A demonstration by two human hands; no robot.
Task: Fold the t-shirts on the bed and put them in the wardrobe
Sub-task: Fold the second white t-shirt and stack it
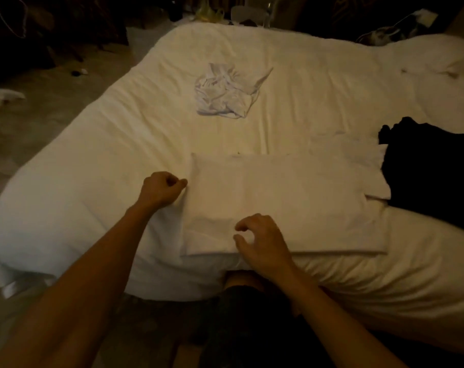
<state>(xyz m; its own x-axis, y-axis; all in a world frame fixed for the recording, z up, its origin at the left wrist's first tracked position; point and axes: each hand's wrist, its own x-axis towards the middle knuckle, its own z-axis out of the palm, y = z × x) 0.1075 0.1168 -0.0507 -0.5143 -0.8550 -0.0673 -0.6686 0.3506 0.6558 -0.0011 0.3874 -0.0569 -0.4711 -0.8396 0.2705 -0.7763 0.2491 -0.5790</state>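
Head view: we are at the folding step, with one flat white t-shirt (292, 197) laid lengthwise along the near edge of the bed (106, 155).

1. Position of the work. The shirt lies smooth as a long rectangle, its sleeve end toward the right, just beside a black garment (433, 171).
2. Left hand (163, 188). Its fingers are curled tight at the shirt's left end, thumb tip touching the edge. We cannot tell whether any cloth is pinched between them.
3. Right hand (262, 243). It sits over the near edge of the shirt, fingers curved, thumb and forefinger apart, holding nothing.
4. Remaining stock. A crumpled white t-shirt (225, 94) lies further up the bed, well apart and not yet folded. The wardrobe is not in view.

We judge the task to be early: no shirt is stored yet. The next move calls for both hands to take the left end at its two corners and carry it across toward the sleeve end, keeping the edges aligned so the layers do not slip.
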